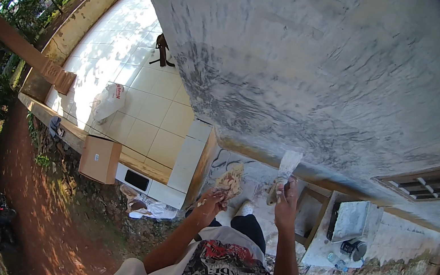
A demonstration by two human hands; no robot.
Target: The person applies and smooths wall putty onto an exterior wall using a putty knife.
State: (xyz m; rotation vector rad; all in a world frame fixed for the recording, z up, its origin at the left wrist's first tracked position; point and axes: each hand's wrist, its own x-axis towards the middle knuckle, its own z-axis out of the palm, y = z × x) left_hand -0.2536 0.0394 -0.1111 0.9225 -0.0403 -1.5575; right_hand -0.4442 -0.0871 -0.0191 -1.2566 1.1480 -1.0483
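Observation:
In front of the grey, patchy plastered wall (312, 66), my right hand (288, 194) grips a putty knife (289, 164) with its wide, whitish blade pointing up toward the wall's foot. My left hand (212, 201) is closed around the lower end of a tan, ragged-edged piece (232, 178) that looks smeared with putty; its exact kind cannot be made out. The two hands are apart, each in front of my body. Below and between them a white-shod foot (246, 208) shows on the pale floor.
To the left lies a raised tiled porch (144, 108) with a plastic bag (110, 103), a cardboard box (100, 159) and a dark phone-like slab (136, 180) along its edge. At right stand a wooden frame (311, 212), a metal tray (351, 220), a dark bucket (353, 249) and a plastic bottle (337, 261).

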